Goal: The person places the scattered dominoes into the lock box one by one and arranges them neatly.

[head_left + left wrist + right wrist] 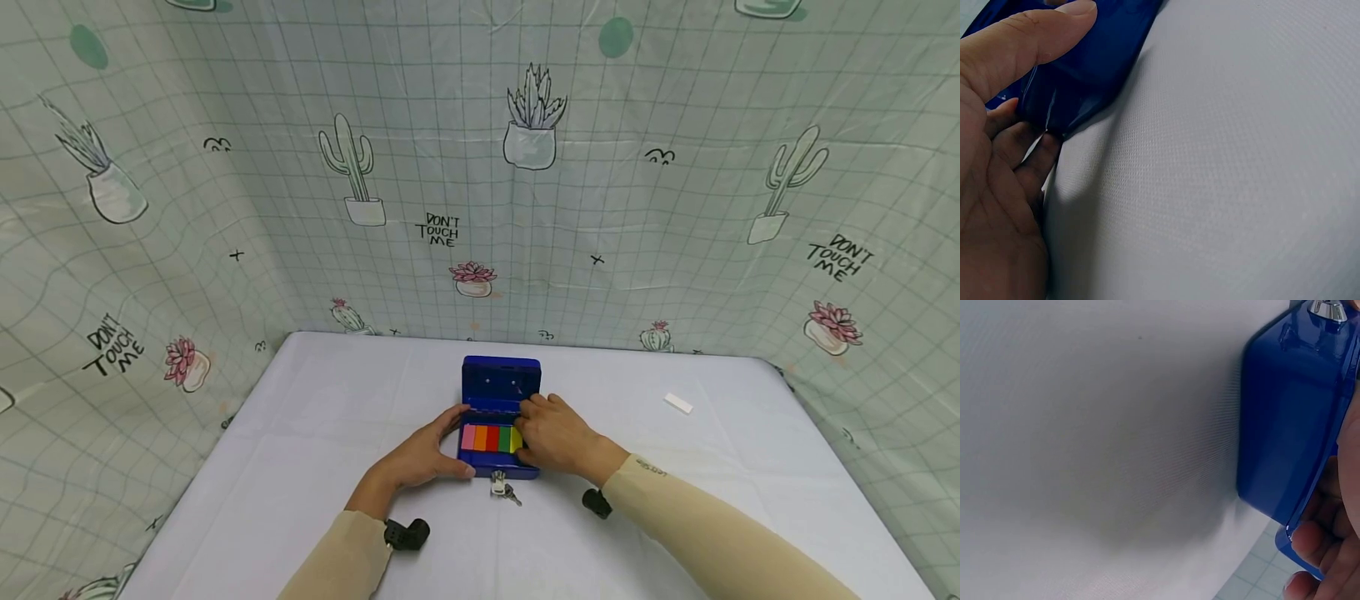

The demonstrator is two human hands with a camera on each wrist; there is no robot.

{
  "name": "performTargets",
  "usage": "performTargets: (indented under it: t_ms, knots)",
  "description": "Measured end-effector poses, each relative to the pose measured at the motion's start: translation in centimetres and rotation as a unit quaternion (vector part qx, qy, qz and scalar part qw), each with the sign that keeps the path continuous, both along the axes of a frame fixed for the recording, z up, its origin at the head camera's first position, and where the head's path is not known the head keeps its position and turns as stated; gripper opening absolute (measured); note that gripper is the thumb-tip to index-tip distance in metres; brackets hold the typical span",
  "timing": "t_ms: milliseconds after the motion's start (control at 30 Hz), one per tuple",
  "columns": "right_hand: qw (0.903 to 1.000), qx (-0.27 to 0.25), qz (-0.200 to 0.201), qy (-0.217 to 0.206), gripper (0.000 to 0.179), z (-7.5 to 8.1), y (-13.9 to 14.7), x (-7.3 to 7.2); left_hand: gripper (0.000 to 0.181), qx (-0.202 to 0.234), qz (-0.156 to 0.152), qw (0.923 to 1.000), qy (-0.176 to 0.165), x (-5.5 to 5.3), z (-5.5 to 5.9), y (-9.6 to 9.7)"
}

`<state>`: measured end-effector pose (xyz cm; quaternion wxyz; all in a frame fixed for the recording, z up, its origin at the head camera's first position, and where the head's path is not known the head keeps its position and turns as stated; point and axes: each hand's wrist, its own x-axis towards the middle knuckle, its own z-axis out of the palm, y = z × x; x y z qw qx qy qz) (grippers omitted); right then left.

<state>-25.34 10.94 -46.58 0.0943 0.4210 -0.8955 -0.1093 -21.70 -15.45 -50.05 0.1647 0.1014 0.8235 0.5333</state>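
Observation:
A blue metal cash box [495,468] stands on the table with its lid [480,377] raised. Inside, a row of coloured blocks runs from pink [468,437] through orange, red and green to a yellow block [515,440]. My left hand [420,454] grips the box's left side, thumb at the front corner and fingers along the side; the left wrist view shows the thumb [1054,31] on the blue metal. Reaching over the right wall, my right hand [558,433] has thumb and fingers at the yellow block's two ends, partly hiding it. In the right wrist view its fingers [1322,544] curl over the box edge.
Keys [512,495] hang from the lock [498,478] at the box's front. A small white block [678,403] lies on the white tablecloth [360,375] to the right. A patterned curtain [622,250] surrounds the table's back and sides.

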Motion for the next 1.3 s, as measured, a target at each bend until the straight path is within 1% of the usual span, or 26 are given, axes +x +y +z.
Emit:
performTargets:
  t_ms: [433,667,800,1000,1133,1300]
  knots:
    - [0.9999,-0.007,0.007,0.003,0.035,-0.1,-0.1,0.2,0.104,-0.001,0.001,1.0,0.003,0.2,0.2,0.1]
    - [0.9998,-0.016,0.005,0.005,0.042,-0.3,0.0,0.3,0.104,-0.005,-0.002,1.0,0.008,0.3,0.3,0.1]
    - [0.9992,-0.035,0.012,0.017,0.042,-0.5,0.2,0.3,0.104,-0.003,-0.004,1.0,0.008,0.4,0.4,0.0]
    - [0.9958,-0.083,0.022,0.032,0.038,-1.1,1.0,0.0,0.104,-0.005,-0.004,0.9999,0.009,0.4,0.4,0.0]
    - [0.9923,-0.112,0.023,0.048,0.037,-1.3,1.9,-0.1,0.104,-0.003,-0.001,1.0,0.009,0.4,0.3,0.1]
    - [0.9858,-0.152,0.017,0.07,0.034,-1.2,3.8,-0.5,0.104,-0.005,0.004,0.9999,0.013,0.3,0.1,0.2]
